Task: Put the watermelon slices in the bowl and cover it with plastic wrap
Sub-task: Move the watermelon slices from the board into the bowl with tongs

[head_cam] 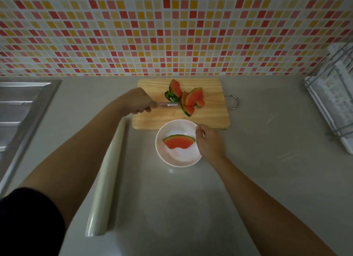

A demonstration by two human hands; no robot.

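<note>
- A wall [172, 30] of small mosaic tiles in red, orange, yellow and white was seen along the far edge of the counter.
- A pale grey counter [257, 179] was dimly lit, with faint glare near its middle.
- A steel sink [21, 110] was set at the left edge.
- A wire dish rack [332, 95] was placed at the right edge.

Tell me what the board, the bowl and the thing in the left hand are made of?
The cutting board looks like pale unvarnished wood: grain lines show. The bowl seems glossy white ceramic, maybe plastic; light glints on it. The utensil in the left hand looks like shiny metal.
</note>
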